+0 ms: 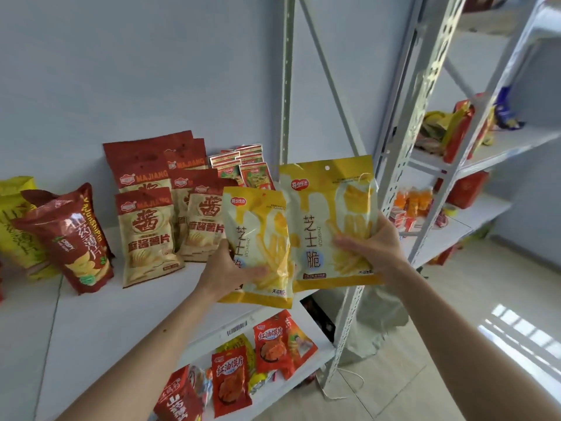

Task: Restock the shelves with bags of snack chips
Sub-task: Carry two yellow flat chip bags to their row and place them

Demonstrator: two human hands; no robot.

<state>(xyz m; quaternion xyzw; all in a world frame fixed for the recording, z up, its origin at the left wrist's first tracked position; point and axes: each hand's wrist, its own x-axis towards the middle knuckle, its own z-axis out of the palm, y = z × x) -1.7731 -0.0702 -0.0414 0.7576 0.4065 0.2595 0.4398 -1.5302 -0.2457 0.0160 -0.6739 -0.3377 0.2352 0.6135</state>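
Observation:
I hold two yellow-and-white snack bags upright over the right end of the white shelf (127,305). My left hand (226,271) grips the left yellow bag (258,235) at its lower left corner. My right hand (372,247) grips the right yellow bag (328,220) at its lower right side, thumb across the front. The two bags overlap slightly in the middle. Behind them on the shelf stand several red-and-cream chip bags (145,226) and small red packets (243,162).
A dark red chip bag (73,238) and a yellow bag (15,220) stand at the shelf's left. Red snack packs (270,347) lie on the lower shelf. A white metal upright (394,165) stands right of my hands; a second rack (473,153) holds mixed snacks.

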